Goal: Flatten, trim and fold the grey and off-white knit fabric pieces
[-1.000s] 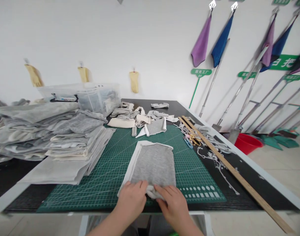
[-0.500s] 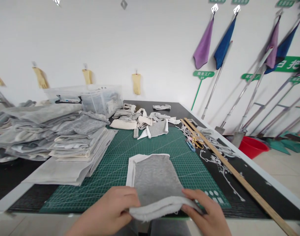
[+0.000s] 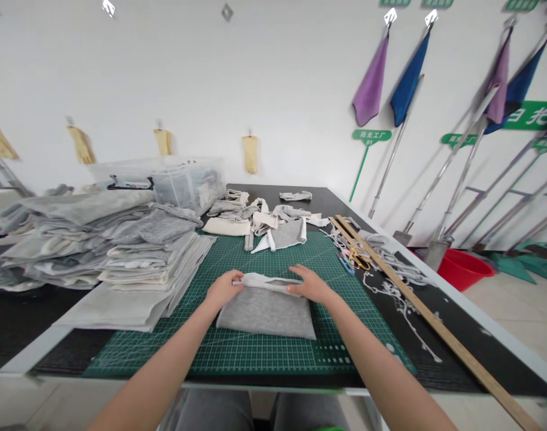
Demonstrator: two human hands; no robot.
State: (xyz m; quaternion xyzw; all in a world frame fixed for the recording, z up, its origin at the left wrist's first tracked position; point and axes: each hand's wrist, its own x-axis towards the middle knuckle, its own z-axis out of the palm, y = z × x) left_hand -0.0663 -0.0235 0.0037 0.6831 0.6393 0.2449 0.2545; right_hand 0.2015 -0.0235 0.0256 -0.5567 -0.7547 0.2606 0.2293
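Observation:
A folded grey cloth (image 3: 269, 311) with a whitish far edge lies on the green cutting mat (image 3: 237, 359). My left hand (image 3: 225, 290) pinches the far left corner of this cloth between thumb and fingers. At the far right corner, my right hand (image 3: 312, 286) has its thumb on the cloth and its fingers around the white edge, in a looser hold. Between the two hands the edge stands slightly raised and parted, showing a dark gap.
Stacked grey and cream cloths (image 3: 143, 269) rise at the left, before a clear plastic bin (image 3: 188, 182). Fabric scraps (image 3: 273, 224) lie beyond the mat. Scissors (image 3: 358, 260), cords and a long wooden ruler (image 3: 412, 296) occupy the right side. A red bucket (image 3: 464, 269) stands on the floor.
Both hands have moved from the cloth's near edge to its far edge. The near edge, held up before, now lies folded on the mat, and the cloth shows shorter.

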